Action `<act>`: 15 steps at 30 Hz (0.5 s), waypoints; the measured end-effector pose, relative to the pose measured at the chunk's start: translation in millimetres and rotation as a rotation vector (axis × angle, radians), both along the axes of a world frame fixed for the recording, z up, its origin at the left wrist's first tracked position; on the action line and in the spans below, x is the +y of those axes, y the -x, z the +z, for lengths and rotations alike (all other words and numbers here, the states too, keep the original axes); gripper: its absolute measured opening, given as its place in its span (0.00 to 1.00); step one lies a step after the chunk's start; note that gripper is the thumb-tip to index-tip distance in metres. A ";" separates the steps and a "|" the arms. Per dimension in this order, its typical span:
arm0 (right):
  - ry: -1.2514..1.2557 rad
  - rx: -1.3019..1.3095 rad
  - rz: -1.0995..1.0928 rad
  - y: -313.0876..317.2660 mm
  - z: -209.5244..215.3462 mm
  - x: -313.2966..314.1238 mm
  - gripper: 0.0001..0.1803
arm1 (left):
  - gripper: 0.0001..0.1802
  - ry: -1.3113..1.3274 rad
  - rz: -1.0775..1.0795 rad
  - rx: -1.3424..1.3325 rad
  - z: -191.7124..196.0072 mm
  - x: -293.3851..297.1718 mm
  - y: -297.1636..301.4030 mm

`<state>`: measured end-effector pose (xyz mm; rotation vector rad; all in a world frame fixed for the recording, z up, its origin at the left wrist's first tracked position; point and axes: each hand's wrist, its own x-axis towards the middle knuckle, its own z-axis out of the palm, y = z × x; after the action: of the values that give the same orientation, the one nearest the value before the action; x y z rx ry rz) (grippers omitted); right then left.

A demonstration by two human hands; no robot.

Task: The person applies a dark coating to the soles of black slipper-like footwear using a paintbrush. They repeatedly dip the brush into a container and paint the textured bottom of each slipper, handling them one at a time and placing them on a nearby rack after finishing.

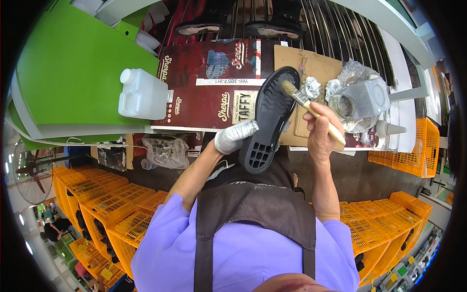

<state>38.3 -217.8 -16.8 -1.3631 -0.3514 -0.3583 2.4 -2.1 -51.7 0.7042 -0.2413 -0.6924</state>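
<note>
A black shoe sole (pixel 273 109) with a raised rim is tilted over the front of the work surface, its heel grid toward me. My left hand (pixel 235 137), in a whitish glove stained with dried residue, grips the sole's left edge near the heel; the far-side fingers are mostly hidden. In my bare right hand (pixel 322 127) is a paintbrush (pixel 311 108) with a pale wooden handle. Its bristles rest at the inner face of the sole's forefoot, near the right rim. Right of the brush lies a crumpled whitish wad (pixel 311 87) on brown cardboard (pixel 295 130).
A clear wide-mouthed container (pixel 367 99) lies tipped in plastic wrap at right, near a nozzle bottle (pixel 389 129). A white jug (pixel 142 95) stands left on dark red printed cardboard (pixel 194 104). Beyond are metal rollers (pixel 335 34) with black shoes (pixel 275 30). Orange crates (pixel 116 214) stand behind me.
</note>
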 end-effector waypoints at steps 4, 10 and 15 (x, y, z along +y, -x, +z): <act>0.106 -0.017 -0.006 3.8 3.2 -2.0 0.14 | 0.33 0.097 -0.005 0.102 -2.7 -1.0 2.7; 0.215 0.003 -0.049 0.7 -3.7 2.8 0.12 | 0.31 0.101 0.062 0.213 -2.2 -4.2 8.5; 0.157 0.131 0.055 3.6 -2.1 5.4 0.12 | 0.29 0.152 0.048 0.219 2.3 0.2 7.8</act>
<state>34.7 -212.4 -18.9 -1.5190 -0.3124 -0.1972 -5.4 -1.9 -49.4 0.4835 -0.0741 -0.6921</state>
